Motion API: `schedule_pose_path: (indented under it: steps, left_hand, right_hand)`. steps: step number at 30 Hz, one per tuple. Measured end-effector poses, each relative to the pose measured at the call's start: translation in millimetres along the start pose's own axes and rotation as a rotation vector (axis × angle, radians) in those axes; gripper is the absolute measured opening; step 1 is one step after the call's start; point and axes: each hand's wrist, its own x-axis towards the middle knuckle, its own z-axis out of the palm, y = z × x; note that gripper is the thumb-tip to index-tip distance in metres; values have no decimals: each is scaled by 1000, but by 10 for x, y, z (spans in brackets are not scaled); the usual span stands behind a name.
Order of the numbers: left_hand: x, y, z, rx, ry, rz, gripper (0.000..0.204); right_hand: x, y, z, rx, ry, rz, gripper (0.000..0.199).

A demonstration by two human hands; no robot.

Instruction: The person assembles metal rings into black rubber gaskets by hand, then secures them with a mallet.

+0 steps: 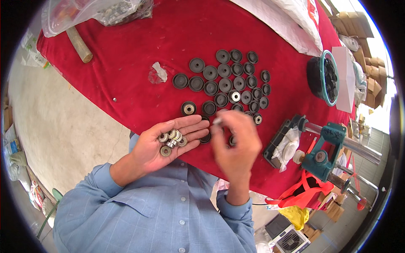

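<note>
My left hand (147, 145) is palm up with its fingers stretched out, and a small pile of metal ball bearings (172, 137) rests on the palm. My right hand (239, 145), somewhat blurred, pinches a small metal piece that looks like another bearing (217, 121) between thumb and fingers. It hovers over the near part of a cluster of round black plastic caps (211, 73), which lie on the red cloth (139, 46). Bearings sit in a few caps, such as the one at the cluster's left front (188, 109). My right hand hides some of the nearest caps.
A green arbor press (325, 152) stands at the right, a plastic-wrapped white item (288, 145) on its base. Behind it is a teal-rimmed basin (325, 79) of black parts. A wooden stick (79, 44) and plastic bag (122, 12) lie far left; a white sack (287, 21) lies at the back.
</note>
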Motion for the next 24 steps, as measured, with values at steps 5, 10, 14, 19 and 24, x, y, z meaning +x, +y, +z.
schedule_pose_path:
  steps: [5, 10, 14, 19, 24]
  left_hand:
    - [6, 20, 22, 86, 24, -16, 58]
    - [13, 22, 8, 73, -7, -31, 58]
    - [9, 28, 2, 82, -17, -22, 58]
    - [-3, 36, 26, 83, 10, -22, 58]
    - [1, 27, 24, 72, 35, -9, 59]
  right_hand:
    - [251, 470, -153, -251, 145, 184, 35]
    - [268, 632, -111, -454, 70, 93, 26]
    - [219, 629, -45, -472, 81, 44, 20]
    - [68, 521, -21, -657, 46, 38, 39]
    - [145, 572, -104, -615, -8, 55, 47]
